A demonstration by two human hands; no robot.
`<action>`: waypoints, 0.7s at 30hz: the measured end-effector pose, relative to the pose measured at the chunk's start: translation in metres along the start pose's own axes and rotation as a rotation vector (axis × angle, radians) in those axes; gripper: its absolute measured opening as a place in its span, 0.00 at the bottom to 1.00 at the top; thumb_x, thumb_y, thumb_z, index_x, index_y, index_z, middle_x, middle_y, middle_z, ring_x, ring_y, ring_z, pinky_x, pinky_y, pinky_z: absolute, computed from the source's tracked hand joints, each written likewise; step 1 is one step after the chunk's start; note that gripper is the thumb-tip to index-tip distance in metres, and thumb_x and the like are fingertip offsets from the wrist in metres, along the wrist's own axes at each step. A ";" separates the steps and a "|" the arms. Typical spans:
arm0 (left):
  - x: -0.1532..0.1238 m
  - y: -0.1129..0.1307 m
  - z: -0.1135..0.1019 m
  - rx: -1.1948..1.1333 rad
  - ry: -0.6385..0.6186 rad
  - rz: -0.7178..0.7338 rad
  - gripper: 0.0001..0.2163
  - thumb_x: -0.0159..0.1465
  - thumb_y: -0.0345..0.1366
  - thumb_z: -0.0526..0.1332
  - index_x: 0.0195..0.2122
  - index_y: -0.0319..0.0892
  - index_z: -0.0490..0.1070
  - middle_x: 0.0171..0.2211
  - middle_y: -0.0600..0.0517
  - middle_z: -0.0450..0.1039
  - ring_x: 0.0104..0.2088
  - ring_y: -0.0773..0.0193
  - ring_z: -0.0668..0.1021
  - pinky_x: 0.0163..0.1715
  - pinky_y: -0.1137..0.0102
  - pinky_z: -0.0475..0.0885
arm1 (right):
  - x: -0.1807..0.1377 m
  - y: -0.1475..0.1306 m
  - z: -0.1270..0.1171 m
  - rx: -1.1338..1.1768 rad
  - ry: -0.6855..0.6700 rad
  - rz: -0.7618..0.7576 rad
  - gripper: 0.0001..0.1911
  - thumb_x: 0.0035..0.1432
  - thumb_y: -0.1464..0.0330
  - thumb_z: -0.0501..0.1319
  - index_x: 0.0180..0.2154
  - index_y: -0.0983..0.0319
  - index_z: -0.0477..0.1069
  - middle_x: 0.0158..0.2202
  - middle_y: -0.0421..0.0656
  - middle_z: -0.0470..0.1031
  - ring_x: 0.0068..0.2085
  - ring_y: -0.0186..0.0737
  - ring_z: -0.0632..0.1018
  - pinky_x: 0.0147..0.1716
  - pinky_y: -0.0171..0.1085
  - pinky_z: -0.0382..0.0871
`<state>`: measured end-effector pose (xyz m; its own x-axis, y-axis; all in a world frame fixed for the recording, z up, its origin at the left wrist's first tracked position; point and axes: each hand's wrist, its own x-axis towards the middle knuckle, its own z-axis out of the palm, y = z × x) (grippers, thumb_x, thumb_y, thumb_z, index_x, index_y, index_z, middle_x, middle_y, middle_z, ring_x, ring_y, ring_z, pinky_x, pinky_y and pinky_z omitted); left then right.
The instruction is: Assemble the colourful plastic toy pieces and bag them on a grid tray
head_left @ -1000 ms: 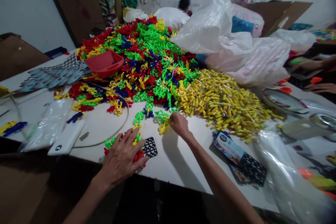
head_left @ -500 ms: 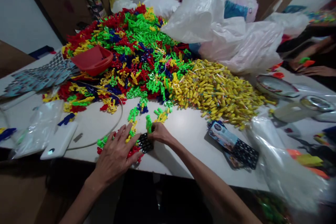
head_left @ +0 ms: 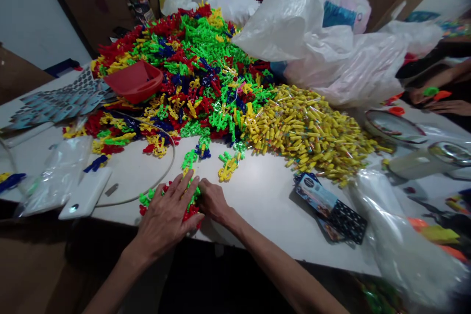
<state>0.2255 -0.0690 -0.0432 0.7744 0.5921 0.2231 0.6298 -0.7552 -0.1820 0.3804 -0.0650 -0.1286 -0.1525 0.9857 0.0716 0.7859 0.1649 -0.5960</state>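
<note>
Small cluster of plastic pieces (head_left: 147, 200), red, green and yellow, at the near edge of the table (head_left: 265, 201). Left hand (head_left: 167, 216) lies flat on it, fingers spread wide. Right hand (head_left: 213, 201), half a second ago at a black grid with a green piece, now touches the left fingertips, curled; whether it grips anything cannot be told. That grid is now hidden beneath the hands, so both work at one spot. Beyond: a loose yellow piece (head_left: 227, 170), the mixed heap (head_left: 191, 68) and the yellow pile (head_left: 312, 132). Right: a printed card (head_left: 316, 196) on a second grid (head_left: 348, 223), its writing unreadable.
</note>
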 end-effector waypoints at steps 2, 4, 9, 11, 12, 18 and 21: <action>0.000 0.000 0.001 -0.009 -0.006 -0.002 0.32 0.62 0.51 0.49 0.64 0.41 0.45 0.62 0.44 0.54 0.59 0.51 0.62 0.52 0.56 0.59 | 0.005 0.010 -0.022 0.000 -0.076 -0.028 0.14 0.49 0.74 0.57 0.40 0.62 0.70 0.37 0.44 0.73 0.34 0.37 0.73 0.30 0.32 0.61; -0.001 -0.001 0.002 -0.015 -0.006 -0.006 0.32 0.62 0.51 0.49 0.64 0.40 0.45 0.61 0.45 0.55 0.59 0.51 0.62 0.51 0.56 0.59 | 0.015 0.028 -0.053 -0.069 -0.090 0.015 0.16 0.49 0.77 0.57 0.41 0.62 0.71 0.40 0.44 0.73 0.37 0.37 0.73 0.32 0.31 0.61; -0.002 -0.002 0.004 -0.013 0.007 -0.006 0.32 0.62 0.51 0.50 0.63 0.40 0.45 0.61 0.46 0.55 0.59 0.51 0.62 0.51 0.55 0.59 | 0.031 0.074 -0.103 -0.355 -0.042 0.162 0.14 0.52 0.82 0.51 0.29 0.66 0.73 0.37 0.51 0.72 0.37 0.42 0.73 0.31 0.35 0.59; -0.002 -0.002 0.004 -0.017 0.008 -0.008 0.32 0.61 0.51 0.50 0.63 0.41 0.46 0.61 0.46 0.56 0.58 0.51 0.63 0.51 0.55 0.59 | 0.026 0.078 -0.103 -0.336 -0.045 0.143 0.13 0.52 0.82 0.52 0.26 0.66 0.73 0.34 0.49 0.73 0.35 0.41 0.73 0.30 0.34 0.58; -0.002 -0.002 0.004 -0.022 0.005 -0.009 0.32 0.61 0.51 0.50 0.63 0.41 0.46 0.61 0.46 0.56 0.58 0.50 0.63 0.51 0.55 0.59 | 0.021 0.077 -0.099 -0.332 -0.040 0.135 0.12 0.52 0.81 0.53 0.27 0.65 0.72 0.34 0.48 0.72 0.35 0.39 0.72 0.30 0.34 0.58; -0.001 -0.001 0.001 -0.038 -0.007 -0.015 0.32 0.61 0.51 0.50 0.63 0.40 0.48 0.61 0.45 0.57 0.58 0.50 0.63 0.51 0.55 0.59 | -0.009 0.045 -0.050 0.373 0.008 0.209 0.06 0.40 0.74 0.62 0.24 0.64 0.66 0.22 0.35 0.64 0.24 0.30 0.65 0.22 0.29 0.55; 0.000 0.000 0.000 -0.021 -0.014 -0.006 0.31 0.62 0.51 0.50 0.63 0.39 0.48 0.61 0.45 0.57 0.58 0.50 0.63 0.51 0.55 0.59 | -0.012 0.029 -0.021 0.852 0.025 0.287 0.07 0.38 0.72 0.61 0.23 0.63 0.64 0.20 0.33 0.63 0.22 0.29 0.63 0.21 0.29 0.56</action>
<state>0.2254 -0.0685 -0.0431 0.7713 0.6005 0.2109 0.6334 -0.7570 -0.1606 0.4181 -0.0717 -0.1299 0.0026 0.9871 -0.1601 0.0787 -0.1598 -0.9840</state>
